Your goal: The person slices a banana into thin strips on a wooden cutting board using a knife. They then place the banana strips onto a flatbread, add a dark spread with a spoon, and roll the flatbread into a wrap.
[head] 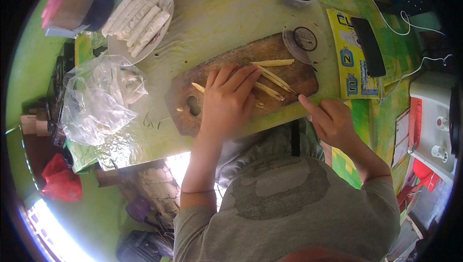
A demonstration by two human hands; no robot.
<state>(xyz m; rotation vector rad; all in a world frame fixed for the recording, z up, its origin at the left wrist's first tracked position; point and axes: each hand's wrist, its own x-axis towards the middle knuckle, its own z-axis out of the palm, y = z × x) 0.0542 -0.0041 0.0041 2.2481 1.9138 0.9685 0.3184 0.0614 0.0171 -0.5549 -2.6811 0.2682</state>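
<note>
A worn wooden cutting board (pixel 224 59) lies at a slant before me, bearing several pale yellow strips (pixel 273 63) of what looks like fruit or vegetable. My left hand (pixel 229 93) rests flat over the board, its fingertips on the upper end of a split strip (pixel 275 78). At the lower right edge of the board, my right hand (pixel 327 117) grips a small knife (pixel 296 93), its index finger stretched along it; the thin tip meets the lower end of that strip. Most of the knife is hidden in the hand. Other strips lie partly under my left hand.
A plate (pixel 164 41) of rolled white wraps and a clear plastic bag (pixel 97 110) are at left. A round clear lid (pixel 314 50) overlaps the board's upper right corner. Beyond stands a tub (pixel 296 1) of dark crumbs with a white spoon. A phone (pixel 369 46) lies at right, cable attached.
</note>
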